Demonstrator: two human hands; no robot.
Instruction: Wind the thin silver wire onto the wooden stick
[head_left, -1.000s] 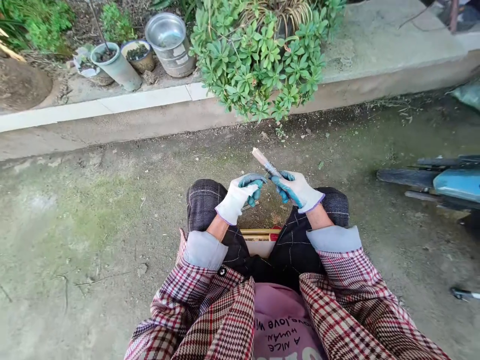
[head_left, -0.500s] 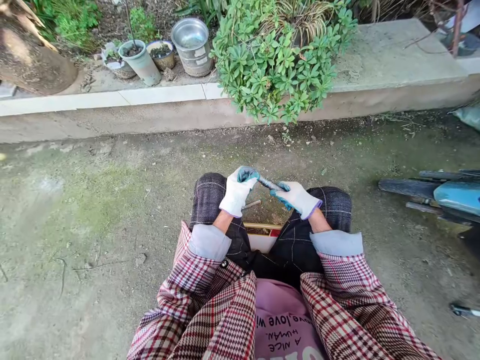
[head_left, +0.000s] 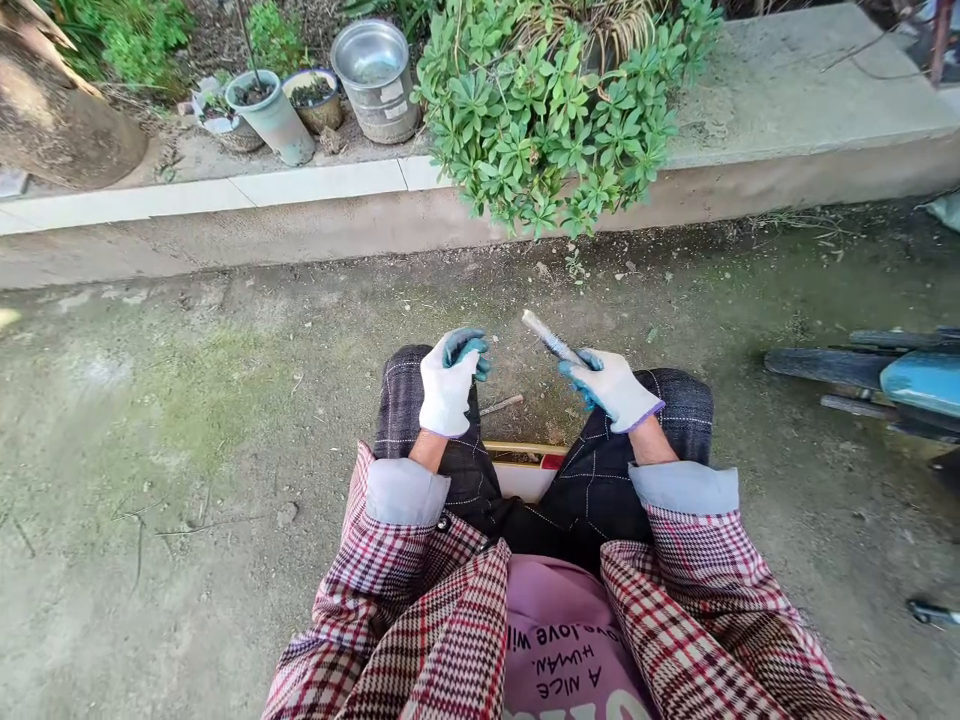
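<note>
My right hand, in a white glove with blue-green palm and fingers, is closed around a short stick. The stick tilts up and to the left; its tip is pale, and its grey middle looks banded or wrapped. A gap separates that tip from my left hand, which wears a matching glove above my left knee. The left fingers are loosely curled and apart, with nothing visible in them. Below, between my knees, another thin stick lies on the ground.
A yellow-edged white object with a red part is between my thighs. Ahead runs a low ledge with pots, a metal pot and a leafy bush. A blue and black object stands at right.
My left hand has come off the stick's end and moved left, uncovering the pale tip. My right hand has shifted slightly right, still holding the stick.
</note>
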